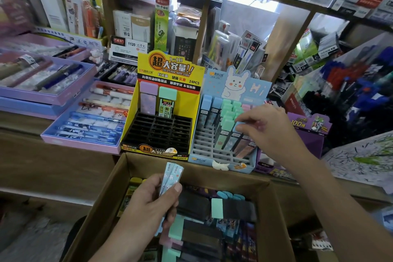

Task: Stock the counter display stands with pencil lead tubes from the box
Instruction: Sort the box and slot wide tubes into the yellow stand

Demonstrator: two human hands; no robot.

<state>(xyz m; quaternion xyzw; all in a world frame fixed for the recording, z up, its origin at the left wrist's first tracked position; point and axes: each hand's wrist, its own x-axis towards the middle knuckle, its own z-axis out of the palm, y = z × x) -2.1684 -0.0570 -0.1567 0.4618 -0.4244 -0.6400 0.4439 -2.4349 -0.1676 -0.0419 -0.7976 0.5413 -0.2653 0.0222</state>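
Shop interior. Wooden counter [53,161] runs left to right, with pen trays [42,95] on its left part. Wooden post [204,27] and shelves [340,17] behind, packed with boxed stock. Daylight through back window [244,0]. Grey floor [32,240] lower left, blurred.

Location: stationery shop. Indicators: a wooden counter [53,166] carries a yellow display stand [170,70] printed "24PCS", a blue display stand [238,85], an open pen tray [80,144] and boxed stock [138,27] stacked behind.
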